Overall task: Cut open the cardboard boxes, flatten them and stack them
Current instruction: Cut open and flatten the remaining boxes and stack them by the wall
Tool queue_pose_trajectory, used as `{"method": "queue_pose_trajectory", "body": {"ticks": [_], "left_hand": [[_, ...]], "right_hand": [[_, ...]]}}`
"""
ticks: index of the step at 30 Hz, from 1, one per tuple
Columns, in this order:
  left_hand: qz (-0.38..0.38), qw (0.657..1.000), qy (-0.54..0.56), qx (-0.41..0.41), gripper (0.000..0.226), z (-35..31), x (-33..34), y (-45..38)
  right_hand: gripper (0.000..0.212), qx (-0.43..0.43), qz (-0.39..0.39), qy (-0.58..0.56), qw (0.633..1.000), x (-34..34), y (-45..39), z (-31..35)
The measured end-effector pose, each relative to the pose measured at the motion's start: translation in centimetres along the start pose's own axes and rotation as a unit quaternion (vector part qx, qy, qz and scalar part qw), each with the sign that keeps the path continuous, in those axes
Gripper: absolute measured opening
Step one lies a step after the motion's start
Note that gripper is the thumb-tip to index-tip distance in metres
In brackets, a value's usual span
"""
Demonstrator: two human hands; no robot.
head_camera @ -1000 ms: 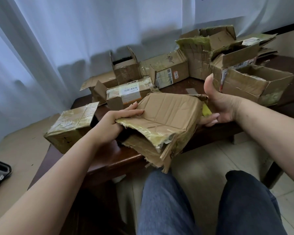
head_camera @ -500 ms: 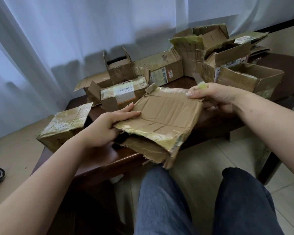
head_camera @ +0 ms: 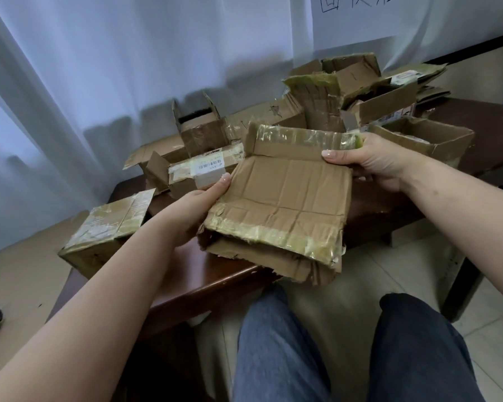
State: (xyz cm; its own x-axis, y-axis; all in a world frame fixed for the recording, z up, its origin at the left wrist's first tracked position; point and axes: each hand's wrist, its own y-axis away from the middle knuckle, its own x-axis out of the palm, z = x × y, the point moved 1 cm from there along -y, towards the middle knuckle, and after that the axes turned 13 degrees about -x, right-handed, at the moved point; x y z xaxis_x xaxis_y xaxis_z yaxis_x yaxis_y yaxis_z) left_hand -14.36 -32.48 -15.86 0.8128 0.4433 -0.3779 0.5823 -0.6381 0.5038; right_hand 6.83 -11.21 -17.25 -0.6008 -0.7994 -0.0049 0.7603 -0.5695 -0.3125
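Observation:
I hold a flattened, torn cardboard box (head_camera: 282, 195) with yellowed tape along its near and far edges, tilted above the front edge of the dark wooden table (head_camera: 224, 282). My left hand (head_camera: 198, 204) grips its left edge, thumb on top. My right hand (head_camera: 369, 161) grips its far right corner, thumb pressed on the brown face, with something yellow-green (head_camera: 359, 140) showing by the fingers. A sealed taped box (head_camera: 108, 230) sits at the table's left corner. An open box with a barcode label (head_camera: 195, 172) lies behind my left hand.
Several opened and crumpled boxes (head_camera: 346, 97) are heaped at the back right of the table, one open box (head_camera: 427, 137) just behind my right hand. A white curtain (head_camera: 99, 68) hangs behind. My knees in blue jeans (head_camera: 276, 349) are below the table edge.
My right hand turned from the box's right side to its far right corner, thumb now on top. The box lies flatter and sits higher and further from me.

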Motion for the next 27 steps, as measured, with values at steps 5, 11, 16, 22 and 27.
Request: {"method": "queue_pose_trajectory", "body": {"ticks": [5,11,16,22,27], "left_hand": [[0.047,0.99,0.104,0.082,0.062,-1.0,-0.1,0.0],[-0.142,0.943,0.044,0.298,0.072,-1.7,-0.9,0.7],[-0.238,0.858,-0.028,0.454,0.081,-0.5,-1.5,0.2],[-0.289,0.781,0.006,0.553,0.064,-1.8,-0.7,0.9],[-0.259,0.786,-0.009,0.561,0.071,-3.6,-0.2,1.1]], "right_hand": [[0.022,-0.079,-0.044,-0.064,0.994,-0.2,-0.1,1.9],[0.055,-0.117,-0.063,-0.127,0.983,-0.2,-1.2,4.6],[0.044,-0.111,-0.043,-0.098,0.988,0.1,-1.1,5.6],[0.025,-0.154,-0.097,-0.018,0.983,0.2,-1.5,6.5],[0.022,-0.179,-0.139,-0.027,0.974,0.2,-1.5,8.9]]}}
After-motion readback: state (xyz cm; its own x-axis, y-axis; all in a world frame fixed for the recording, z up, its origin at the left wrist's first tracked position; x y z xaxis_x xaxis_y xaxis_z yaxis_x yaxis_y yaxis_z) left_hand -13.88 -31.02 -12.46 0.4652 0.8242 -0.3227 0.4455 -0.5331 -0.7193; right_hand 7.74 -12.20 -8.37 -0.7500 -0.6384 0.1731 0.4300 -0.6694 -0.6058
